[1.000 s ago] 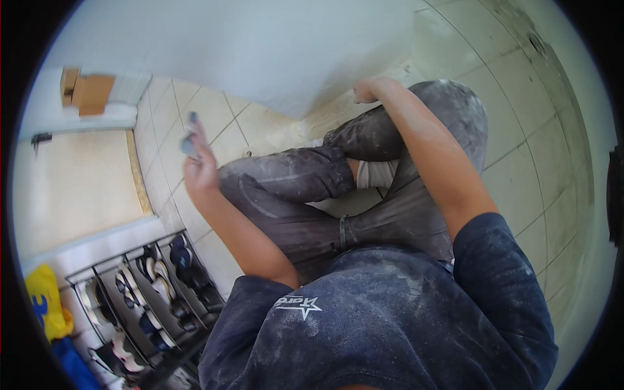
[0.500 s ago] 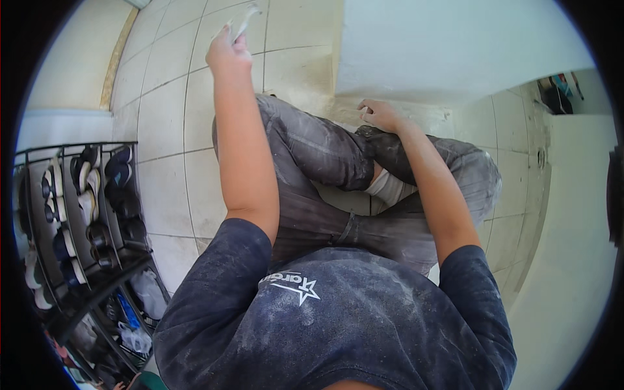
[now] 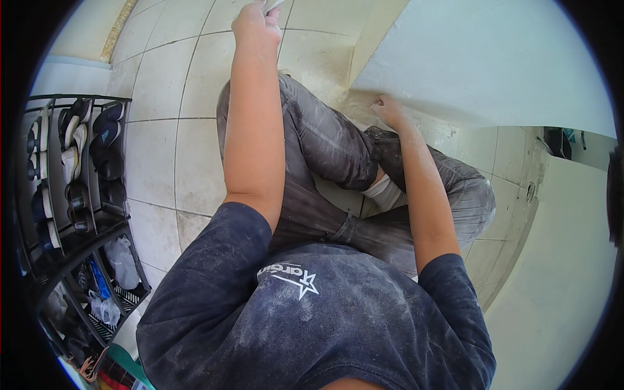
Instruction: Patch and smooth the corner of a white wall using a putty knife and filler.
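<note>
My left hand (image 3: 255,25), dusty with white powder, is closed at the top edge of the view. It grips a thin whitish piece (image 3: 272,5), like a folded sheet, partly cut off by the frame; its kind is unclear. My right hand (image 3: 390,112) hangs past my folded leg, close to the lower edge of the pale wall (image 3: 455,71). Its fingers are loosely bent and a little apart, with nothing visible in them. I cannot tell whether the fingertips touch the wall.
I sit cross-legged in dusty grey trousers (image 3: 325,140) on a pale tiled floor (image 3: 153,149). At the left stands a black rack (image 3: 78,97) with several shoes and plastic bags (image 3: 123,263). A white panel (image 3: 552,240) rises at the right. Dark items (image 3: 559,143) lie beyond the wall.
The view has shifted and turned. My left hand now sits nearer the top edge, and less of the whitish piece shows. The right hand's fingers look more bent beside the wall.
</note>
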Motion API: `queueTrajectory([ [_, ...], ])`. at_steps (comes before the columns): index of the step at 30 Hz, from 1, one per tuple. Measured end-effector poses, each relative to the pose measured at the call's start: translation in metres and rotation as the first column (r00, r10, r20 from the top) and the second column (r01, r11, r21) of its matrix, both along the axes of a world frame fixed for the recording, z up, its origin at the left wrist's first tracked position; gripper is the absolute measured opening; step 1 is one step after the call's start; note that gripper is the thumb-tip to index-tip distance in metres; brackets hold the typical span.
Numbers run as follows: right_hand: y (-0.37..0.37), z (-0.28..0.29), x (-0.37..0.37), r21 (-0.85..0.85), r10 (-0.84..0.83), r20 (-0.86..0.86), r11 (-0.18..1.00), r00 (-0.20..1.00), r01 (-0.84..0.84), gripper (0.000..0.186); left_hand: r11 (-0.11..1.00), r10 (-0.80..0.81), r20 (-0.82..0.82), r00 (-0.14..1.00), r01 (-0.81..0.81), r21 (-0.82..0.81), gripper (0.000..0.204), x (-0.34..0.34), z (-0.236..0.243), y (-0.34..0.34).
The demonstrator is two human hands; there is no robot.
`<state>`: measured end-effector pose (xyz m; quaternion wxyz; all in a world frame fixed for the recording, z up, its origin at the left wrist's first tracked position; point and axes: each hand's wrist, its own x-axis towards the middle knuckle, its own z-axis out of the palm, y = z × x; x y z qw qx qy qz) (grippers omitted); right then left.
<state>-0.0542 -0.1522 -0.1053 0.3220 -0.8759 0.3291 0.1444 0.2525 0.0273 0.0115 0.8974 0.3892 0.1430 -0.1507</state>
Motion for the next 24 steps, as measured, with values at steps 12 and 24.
queueTrajectory([
  [12,-0.002,0.015,-0.009,-0.12,-0.073,-0.094,0.991,0.993,0.061,0.051,0.996,-0.018,0.085,0.996,0.025,-0.083,0.018,-0.012,0.01,-0.003],
  [24,-0.023,0.175,-0.137,0.547,-0.639,0.495,0.755,0.588,0.36,0.059,0.166,-0.843,0.533,-0.071,0.908,0.384,0.039,-0.239,0.122,-0.024],
])
